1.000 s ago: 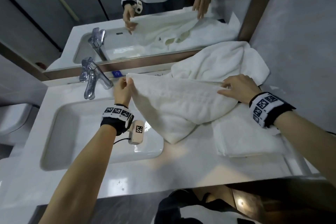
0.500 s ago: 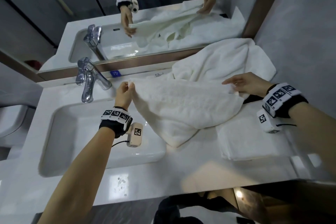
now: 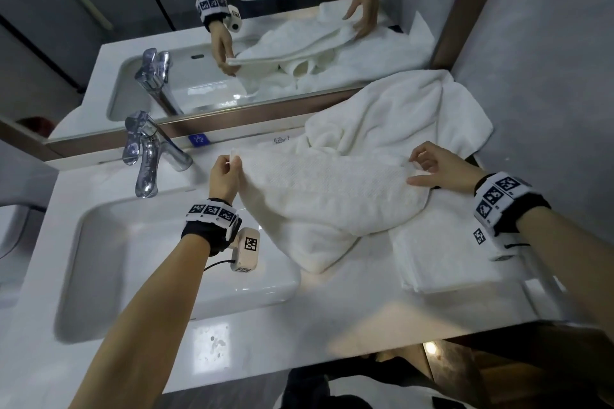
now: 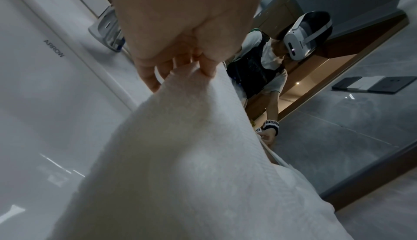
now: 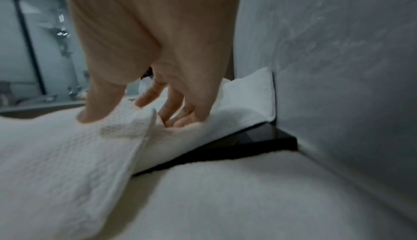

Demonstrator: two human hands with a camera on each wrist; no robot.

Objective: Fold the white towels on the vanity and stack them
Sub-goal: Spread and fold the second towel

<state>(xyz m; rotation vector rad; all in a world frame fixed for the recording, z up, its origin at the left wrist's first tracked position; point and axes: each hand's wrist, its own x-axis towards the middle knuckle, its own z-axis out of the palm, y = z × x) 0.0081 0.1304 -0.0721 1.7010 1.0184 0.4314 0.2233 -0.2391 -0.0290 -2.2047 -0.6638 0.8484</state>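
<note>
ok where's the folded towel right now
In the head view the folded towel lies flat on the vanity's right side, under the right forearm, just right of the sink.

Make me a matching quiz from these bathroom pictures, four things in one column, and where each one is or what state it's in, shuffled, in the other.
Things:
1. held towel
2. folded towel
3. crumpled towel
4. faucet

Places or states:
A. flat on the vanity's right end
B. behind the sink basin, chrome
C. stretched between the left hand and the right hand
D. heaped at the back against the mirror and wall

Pairs: 1-C, 2-A, 3-D, 4-B
</note>
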